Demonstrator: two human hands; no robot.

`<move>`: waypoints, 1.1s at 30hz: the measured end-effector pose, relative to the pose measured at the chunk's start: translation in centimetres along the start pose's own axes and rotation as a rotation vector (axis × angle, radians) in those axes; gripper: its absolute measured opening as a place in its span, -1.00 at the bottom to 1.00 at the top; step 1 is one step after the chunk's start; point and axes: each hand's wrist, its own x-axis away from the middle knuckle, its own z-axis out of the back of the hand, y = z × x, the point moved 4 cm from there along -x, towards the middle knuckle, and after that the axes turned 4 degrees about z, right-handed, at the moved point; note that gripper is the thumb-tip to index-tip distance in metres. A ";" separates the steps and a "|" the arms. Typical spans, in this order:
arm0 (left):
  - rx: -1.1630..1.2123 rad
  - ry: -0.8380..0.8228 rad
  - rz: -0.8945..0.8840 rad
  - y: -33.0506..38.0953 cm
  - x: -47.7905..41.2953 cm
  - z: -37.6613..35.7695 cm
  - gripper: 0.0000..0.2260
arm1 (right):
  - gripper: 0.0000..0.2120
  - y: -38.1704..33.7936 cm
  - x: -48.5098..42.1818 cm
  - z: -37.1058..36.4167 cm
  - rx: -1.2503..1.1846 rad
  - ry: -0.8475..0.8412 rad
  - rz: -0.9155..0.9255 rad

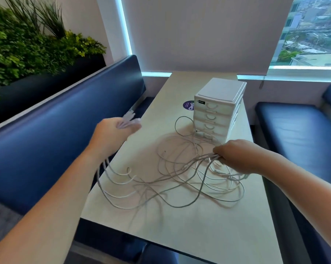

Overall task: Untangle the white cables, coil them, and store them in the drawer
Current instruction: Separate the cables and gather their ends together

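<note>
The thin tangled cables between the left grip and the right grip are plain white. Beyond the right grip, the small plastic drawer tower is white too, with a black label. The flat surface is pale cream. Its round sticker is purple with white lettering. Outside the left grip, the padded bench is navy.

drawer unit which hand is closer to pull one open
Right, probably. The right hand sits just before the drawer unit, though it grips white cables; the left hand, also holding cables, is farther away.

smooth matt table, glossy plastic drawer unit, leather-like sheeny bench.
</note>
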 end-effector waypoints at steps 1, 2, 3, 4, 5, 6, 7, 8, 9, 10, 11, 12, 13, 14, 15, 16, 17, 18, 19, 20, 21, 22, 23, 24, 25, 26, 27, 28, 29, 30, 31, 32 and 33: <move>0.068 -0.078 -0.030 1.0 0.8 -1.2 -0.70 | -0.85 -0.8 0.0 0.4 -0.056 -0.041 0.022; 0.125 -0.181 -0.059 2.1 1.8 -2.6 -0.80 | -0.83 -1.5 -0.1 0.7 -0.109 -0.066 0.043; 0.161 -0.292 -0.084 3.1 2.8 -4.1 -0.81 | -0.81 -2.2 -0.2 1.1 -0.160 -0.075 0.064; 0.178 -0.392 -0.113 3.7 3.7 -5.7 -0.75 | -0.80 -2.8 -0.4 1.5 -0.207 -0.074 0.082; 0.161 -0.458 -0.141 4.0 4.4 -7.2 -0.69 | -0.79 -3.3 -0.5 1.9 -0.247 -0.068 0.102; 0.125 -0.491 -0.175 4.2 4.9 -8.4 -0.66 | -0.79 -3.7 -0.7 2.3 -0.270 -0.057 0.125; 0.076 -0.503 -0.209 4.2 5.1 -9.6 -0.69 | -0.79 -4.0 -0.9 2.6 -0.270 -0.044 0.144; 0.034 -0.506 -0.229 4.2 5.3 -10.3 -0.75 | -0.79 -4.2 -1.1 2.8 -0.253 -0.035 0.153; 0.006 -0.513 -0.236 4.1 5.1 -10.7 -0.82 | -0.78 -4.2 -1.3 2.9 -0.234 -0.029 0.151; -0.016 -0.528 -0.239 4.0 5.0 -10.9 -0.88 | -0.77 -4.2 -1.4 2.8 -0.225 -0.025 0.144; -0.043 -0.538 -0.249 4.0 4.8 -10.9 -0.92 | -0.75 -4.1 -1.5 2.7 -0.243 -0.024 0.136; -0.072 -0.541 -0.262 4.0 4.4 -10.7 -0.92 | -0.73 -3.9 -1.6 2.4 -0.286 -0.027 0.125; -0.103 -0.538 -0.277 4.1 4.1 -10.4 -0.91 | -0.72 -3.7 -1.6 2.2 -0.341 -0.030 0.109; -0.132 -0.532 -0.291 4.1 3.8 -10.1 -0.89 | -0.71 -3.5 -1.7 1.9 -0.388 -0.039 0.090; -0.153 -0.531 -0.299 4.1 3.5 -9.8 -0.87 | -0.70 -3.2 -1.7 1.7 -0.419 -0.049 0.070; -0.168 -0.526 -0.303 4.1 3.3 -9.4 -0.84 | -0.70 -2.9 -1.6 1.3 -0.440 -0.059 0.047; -0.181 -0.517 -0.303 4.0 2.9 -9.0 -0.83 | -0.69 -2.5 -1.5 1.0 -0.451 -0.062 0.026; -0.190 -0.506 -0.302 3.9 2.6 -8.5 -0.82 | -0.69 -2.2 -1.2 0.7 -0.443 -0.063 0.005; -0.195 -0.497 -0.298 3.8 2.3 -8.0 -0.84 | -0.69 -1.8 -1.0 0.2 -0.412 -0.061 -0.015; -0.197 -0.493 -0.288 3.6 2.0 -7.7 -0.87 | -0.70 -1.5 -0.8 -0.2 -0.364 -0.055 -0.034; -0.201 -0.487 -0.281 3.4 1.8 -7.3 -0.85 | -0.73 -1.4 -0.5 -0.6 -0.303 -0.038 -0.044; -0.219 -0.478 -0.275 3.3 1.6 -7.1 -0.80 | -0.77 -1.3 -0.4 -0.9 -0.237 -0.005 -0.038; -0.240 -0.472 -0.275 3.2 1.4 -6.9 -0.76 | -0.81 -1.3 -0.3 -1.1 -0.172 0.042 -0.016; -0.255 -0.463 -0.281 3.1 1.3 -6.9 -0.74 | -0.81 -1.4 -0.3 -1.4 -0.117 0.085 0.003; -0.267 -0.454 -0.290 3.2 1.2 -6.9 -0.73 | -0.79 -1.5 -0.3 -1.5 -0.078 0.120 0.020; -0.280 -0.443 -0.299 3.4 1.1 -6.8 -0.72 | -0.77 -1.5 -0.3 -1.7 -0.057 0.140 0.023; -0.290 -0.433 -0.308 3.5 1.0 -6.7 -0.71 | -0.75 -1.5 -0.4 -1.7 -0.043 0.169 0.022; -0.299 -0.427 -0.310 3.5 0.8 -6.6 -0.70 | -0.75 -1.4 -0.4 -1.7 -0.039 0.206 0.020; -0.305 -0.426 -0.308 3.5 0.6 -6.5 -0.70 | -0.74 -1.5 -0.3 -1.7 -0.033 0.239 0.021; -0.309 -0.425 -0.304 3.5 0.4 -6.5 -0.70 | -0.74 -1.5 -0.2 -1.4 -0.036 0.263 0.023; -0.308 -0.425 -0.305 3.5 0.3 -6.4 -0.71 | -0.74 -1.7 -0.2 -1.2 -0.056 0.274 0.040; -0.301 -0.421 -0.306 3.4 0.2 -6.3 -0.72 | -0.76 -1.9 0.0 -1.1 -0.146 0.260 0.050; -0.284 -0.412 -0.304 3.4 0.0 -6.2 -0.74 | -0.79 -2.1 0.1 -1.0 -0.267 0.224 0.056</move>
